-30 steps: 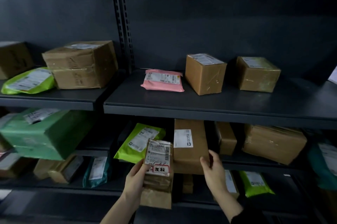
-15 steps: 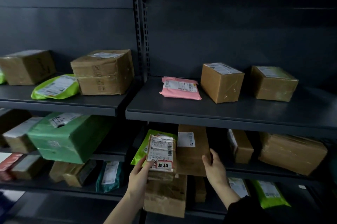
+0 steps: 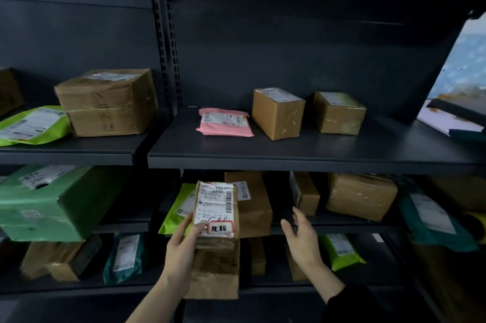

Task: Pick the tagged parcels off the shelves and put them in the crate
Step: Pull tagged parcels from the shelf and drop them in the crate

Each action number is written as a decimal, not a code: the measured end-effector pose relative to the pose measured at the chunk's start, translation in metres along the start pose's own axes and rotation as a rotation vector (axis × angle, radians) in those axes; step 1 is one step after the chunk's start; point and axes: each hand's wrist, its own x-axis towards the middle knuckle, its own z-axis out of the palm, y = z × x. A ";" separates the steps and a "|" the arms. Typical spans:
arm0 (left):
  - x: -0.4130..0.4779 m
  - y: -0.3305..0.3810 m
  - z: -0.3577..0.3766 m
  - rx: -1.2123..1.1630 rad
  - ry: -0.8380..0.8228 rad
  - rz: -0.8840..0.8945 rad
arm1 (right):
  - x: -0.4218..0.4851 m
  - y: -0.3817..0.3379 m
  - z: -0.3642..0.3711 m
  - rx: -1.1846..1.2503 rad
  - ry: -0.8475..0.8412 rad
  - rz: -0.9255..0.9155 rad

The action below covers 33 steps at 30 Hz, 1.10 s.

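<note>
Your right hand (image 3: 302, 237) has come off the tall brown box (image 3: 253, 204) that it was touching half a second ago. It is now in the air just to the right of that box, in front of the middle shelf (image 3: 342, 226), with the fingers spread and relaxed and nothing in it. Your left hand (image 3: 181, 251) still grips the tagged parcel (image 3: 218, 204) from its lower left side, with the thumb lying on the front face. This parcel is a narrow brown packet, held upright in front of the middle shelf, and it covers part of the tall brown box and part of a lime-green bag (image 3: 176, 213) behind it. A white shipping label fills most of its face, and a red-edged tag (image 3: 220, 228) with handwritten characters sits at the bottom of the label. On the upper shelf (image 3: 289, 159) a pink bag (image 3: 224, 122) lies flat, with two small brown boxes (image 3: 277, 112) to its right, standing apart from each other. On the neighbouring shelf to the left stands a big brown box (image 3: 107, 101), and below it a large green box (image 3: 52, 204).
</note>
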 end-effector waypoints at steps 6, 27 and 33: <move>-0.015 -0.007 0.031 0.048 -0.058 0.039 | -0.004 0.007 -0.029 -0.043 0.026 -0.029; -0.019 -0.098 0.180 0.116 0.127 -0.155 | 0.057 0.096 -0.138 -0.652 -0.197 -0.190; -0.002 -0.105 0.173 0.100 0.260 -0.127 | 0.077 0.094 -0.123 -0.665 -0.223 -0.248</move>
